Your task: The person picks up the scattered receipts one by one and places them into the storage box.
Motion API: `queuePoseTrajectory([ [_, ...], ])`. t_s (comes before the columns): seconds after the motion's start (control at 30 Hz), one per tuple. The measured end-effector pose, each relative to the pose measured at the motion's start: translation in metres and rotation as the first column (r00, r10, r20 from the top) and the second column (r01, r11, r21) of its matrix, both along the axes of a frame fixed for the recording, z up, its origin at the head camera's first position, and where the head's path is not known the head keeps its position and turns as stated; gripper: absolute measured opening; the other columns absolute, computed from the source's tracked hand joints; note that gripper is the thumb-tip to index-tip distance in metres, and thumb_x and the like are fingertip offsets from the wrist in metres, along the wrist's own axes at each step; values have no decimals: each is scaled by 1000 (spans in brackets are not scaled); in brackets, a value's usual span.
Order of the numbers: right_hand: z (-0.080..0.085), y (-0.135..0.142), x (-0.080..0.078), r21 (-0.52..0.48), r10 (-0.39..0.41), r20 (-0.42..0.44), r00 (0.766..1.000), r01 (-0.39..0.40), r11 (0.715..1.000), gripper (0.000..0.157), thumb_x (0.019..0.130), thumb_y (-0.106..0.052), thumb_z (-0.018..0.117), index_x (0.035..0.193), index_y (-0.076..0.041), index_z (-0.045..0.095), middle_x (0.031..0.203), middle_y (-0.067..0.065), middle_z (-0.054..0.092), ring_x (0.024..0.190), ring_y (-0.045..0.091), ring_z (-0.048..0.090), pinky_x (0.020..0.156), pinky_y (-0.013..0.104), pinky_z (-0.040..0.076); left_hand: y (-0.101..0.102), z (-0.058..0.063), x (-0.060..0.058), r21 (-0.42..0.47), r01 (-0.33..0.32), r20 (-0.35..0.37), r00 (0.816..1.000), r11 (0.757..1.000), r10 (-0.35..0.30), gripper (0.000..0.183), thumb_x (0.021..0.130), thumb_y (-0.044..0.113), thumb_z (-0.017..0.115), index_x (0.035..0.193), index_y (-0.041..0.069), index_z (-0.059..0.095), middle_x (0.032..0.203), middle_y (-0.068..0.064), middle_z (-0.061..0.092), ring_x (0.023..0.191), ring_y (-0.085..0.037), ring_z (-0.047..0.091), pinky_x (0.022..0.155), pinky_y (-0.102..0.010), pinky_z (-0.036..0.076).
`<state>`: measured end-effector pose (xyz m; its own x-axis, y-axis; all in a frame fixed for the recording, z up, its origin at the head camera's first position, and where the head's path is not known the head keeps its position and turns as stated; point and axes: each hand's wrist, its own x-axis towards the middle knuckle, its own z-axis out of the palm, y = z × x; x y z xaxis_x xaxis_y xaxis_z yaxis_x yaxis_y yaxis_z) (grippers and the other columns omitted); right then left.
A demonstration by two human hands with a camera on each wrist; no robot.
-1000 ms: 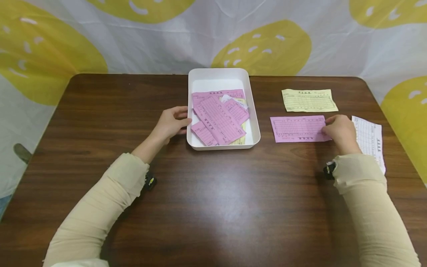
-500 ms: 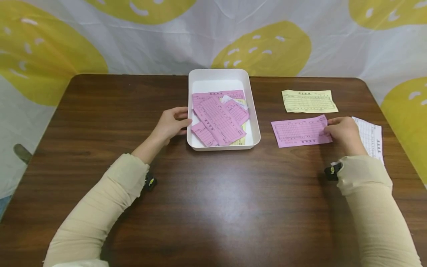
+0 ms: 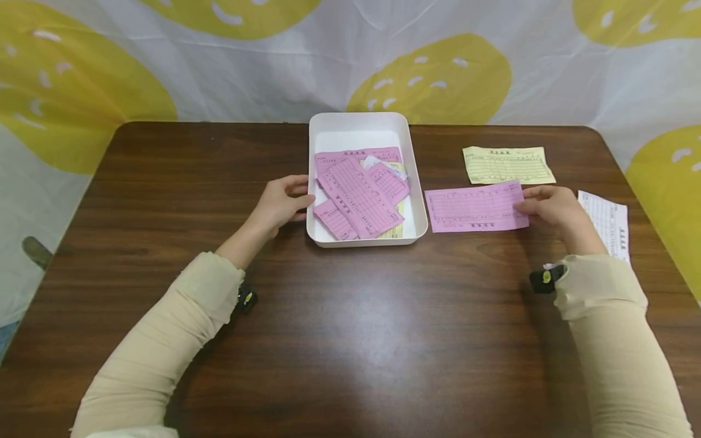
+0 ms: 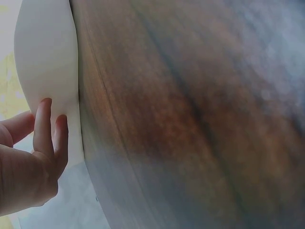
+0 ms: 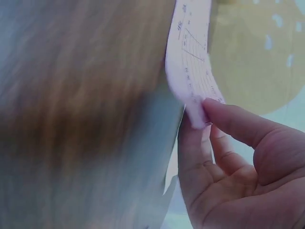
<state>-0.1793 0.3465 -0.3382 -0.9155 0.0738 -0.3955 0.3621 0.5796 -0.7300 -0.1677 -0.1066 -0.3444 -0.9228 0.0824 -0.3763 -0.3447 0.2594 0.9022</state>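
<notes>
My right hand (image 3: 555, 213) pinches the right end of a pink printed slip (image 3: 473, 208) between thumb and fingers. The slip (image 5: 193, 62) bends away from the fingertips in the right wrist view. Its left end lies close beside a white tray (image 3: 358, 140) in the head view. Several pink slips (image 3: 358, 198), overlapping with yellow and white paper, lie inside that tray. My left hand (image 3: 279, 204) rests against the tray's left side. In the left wrist view, the fairly straight fingers (image 4: 43, 129) touch the tray's outer wall (image 4: 47, 52).
A yellow slip (image 3: 509, 165) lies at the back right of the brown wooden table (image 3: 350, 340). Partly behind my right wrist is a white slip (image 3: 608, 225). A white curtain (image 3: 263, 73) with yellow shapes hangs along the table's back edge.
The right hand has lifted the pink slip's end and carried the slip left, toward the tray. The left hand and the tray stay where they were.
</notes>
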Motion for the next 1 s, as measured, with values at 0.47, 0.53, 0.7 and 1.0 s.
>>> queuePoseTrajectory([
  [0.47,22,-17,1,-589,-290,24,957,248,769,17,82,-4,72,78,-20,68,71,-10,68,65,1,64,58,13,55,3,2,2,-2,0,-3,1000,1000,0,51,95,7,56,144,6,41,141,-18,50,114,-29,60,85,-30,59],
  [0.53,24,-20,1,-666,-324,20,946,255,701,16,82,-1,71,79,-17,69,72,-7,69,65,3,65,58,14,55,3,3,3,-6,-5,-13,1000,1000,5,51,94,7,57,143,5,42,140,-19,51,109,-26,62,82,-28,60],
  [0.7,29,-29,0,-797,-336,23,941,221,563,17,83,7,66,86,-10,68,75,0,71,69,8,68,61,18,58,1,3,2,-14,-7,-4,1000,1000,7,51,94,7,57,143,6,42,140,-18,51,109,-26,62,82,-27,59],
  [1.0,36,-59,2,-862,-255,22,967,148,485,18,85,10,61,89,-6,70,79,5,72,72,12,69,63,20,59,1,3,1,-17,-17,8,1000,1000,17,51,95,8,57,144,9,42,140,-15,51,111,-27,60,80,-26,60],
])
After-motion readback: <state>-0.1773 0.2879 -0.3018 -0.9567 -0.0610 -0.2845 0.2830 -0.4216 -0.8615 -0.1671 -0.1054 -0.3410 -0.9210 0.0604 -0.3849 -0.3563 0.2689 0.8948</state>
